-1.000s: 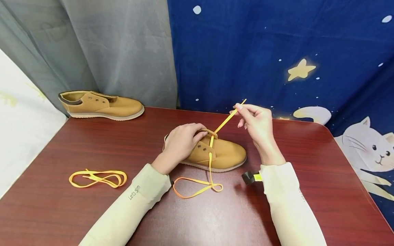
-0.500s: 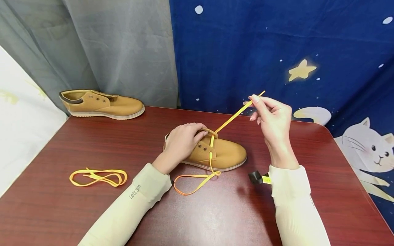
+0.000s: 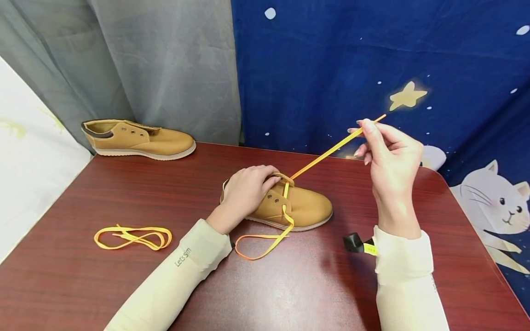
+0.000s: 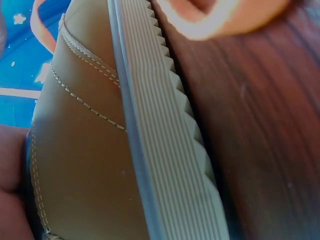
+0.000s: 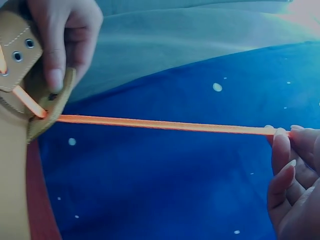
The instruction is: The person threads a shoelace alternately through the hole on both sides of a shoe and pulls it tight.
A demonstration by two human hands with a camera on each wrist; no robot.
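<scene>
Near shoe [image 3: 310, 204]: here it sits, sole down on the worktop [image 3: 83, 276], toe out to the right, one lace [image 3: 327, 154] threaded in at the toe end.
Right grip [image 3: 393, 158]: thumb and fingertips together, clamped on the lace close to its tip, up in the air well clear of the shoe, and look at that straight, taut line!
Left grip [image 3: 244, 191]: laid over the ankle end, thumb on the inner face of the far flap [image 5: 66, 95], fingers behind it; that's a pinch, steadying the shoe, by the look of it.
Lace run: out of the far flap, across the tongue and under the near flap [image 3: 280, 210], up through its toe-end eyelet, then down to a loose loop [image 3: 250, 259] in front of the sole.
Step in hand: I'd call this drawing lace length through the first far hole, with plenty of slack on the near side.
Next move: calls for a steady pull with the flap held firm, then, I'd judge, evening the two ends before the bare near eyelets [image 3: 273, 198].
Spares: second lace [image 3: 155, 229] in a flat coil at left; second shoe [image 3: 165, 142] at the back, no lace seen in its visible eyelets.
</scene>
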